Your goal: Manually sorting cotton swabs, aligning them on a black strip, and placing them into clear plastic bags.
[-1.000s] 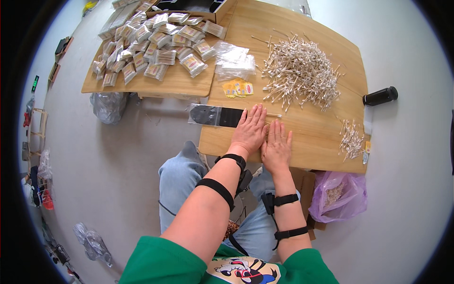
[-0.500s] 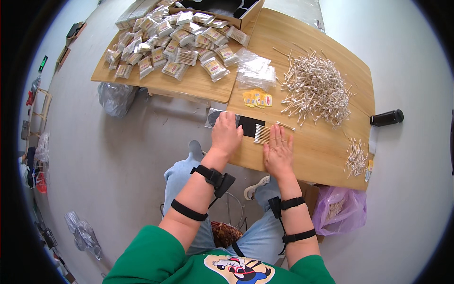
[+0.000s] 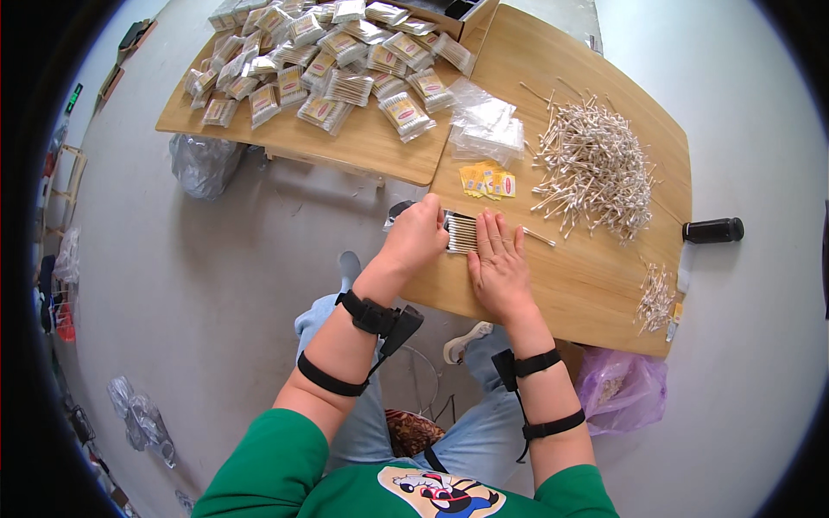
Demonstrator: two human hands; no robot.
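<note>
My left hand (image 3: 418,231) is closed, its fingertips pinched at the mouth of a clear plastic bag (image 3: 391,219) at the table's front edge. Most of that bag is hidden under the hand, with a dark patch showing beside it. A neat row of cotton swabs (image 3: 462,234) lies side by side between my hands, left tips close to the left fingers. Whether those tips are inside the bag, I cannot tell. My right hand (image 3: 501,269) lies flat, fingers stretched over the row's right end. One loose cotton swab (image 3: 540,236) rests just right of its fingertips.
A large heap of loose cotton swabs (image 3: 596,168) covers the right side, with a smaller pile (image 3: 656,298) nearer. Yellow cards (image 3: 488,180) and empty clear bags (image 3: 488,125) lie ahead. Filled swab packs (image 3: 345,86) crowd the left table. A black bottle (image 3: 713,230) is at the right edge.
The row of swabs and my right hand have slid left, toward my left hand. The black strip between them is now mostly covered. My left hand's fingers have curled in tighter.
</note>
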